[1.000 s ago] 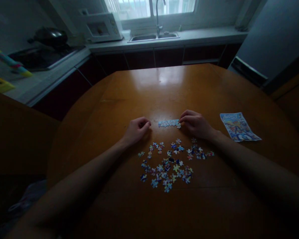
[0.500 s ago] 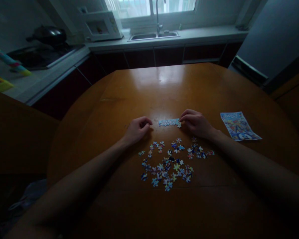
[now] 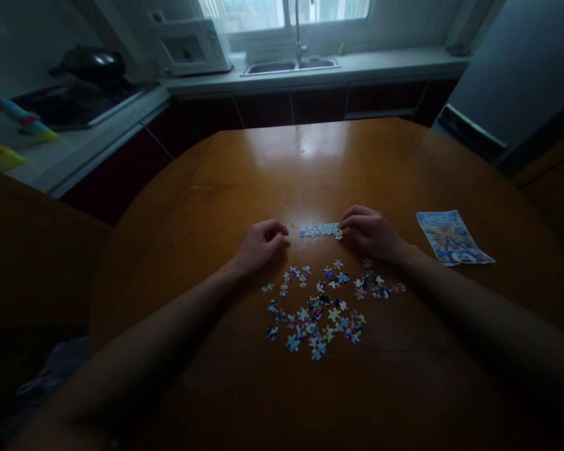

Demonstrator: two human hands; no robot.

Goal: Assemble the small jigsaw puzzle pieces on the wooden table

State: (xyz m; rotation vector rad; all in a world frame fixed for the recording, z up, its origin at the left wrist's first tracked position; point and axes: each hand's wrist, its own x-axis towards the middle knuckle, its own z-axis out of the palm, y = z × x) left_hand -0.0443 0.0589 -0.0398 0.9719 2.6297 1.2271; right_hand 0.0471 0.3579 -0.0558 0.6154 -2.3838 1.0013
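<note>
head view: puzzle work lies on a round wooden table. joined strip, a short pale-blue row of fitted pieces, lies flat near the table's middle.

right hand rests palm down just right of the joined strip. its fingers are bent and the tips are drawn together against the strip's right end, touching it. whether a separate piece is pinched there is too small to tell.

left hand rests on the wood just left of the joined strip, apart from it. its fingers are curled into a loose fist with the thumb against them. whether anything is inside the fist is hidden.

loose pieces are scattered in a flat patch on the near side of the joined strip, between the two forearms.

picture sheet, colourful and printed, lies flat well to the right of the joined strip, beyond the right hand and untouched.

far behind the joined strip, past the table's edge, a counter runs under a window and holds a sink with a tap. microwave stands behind and to the left of the strip, and a dark pan sits on a stove further left. the room is dim.
</note>
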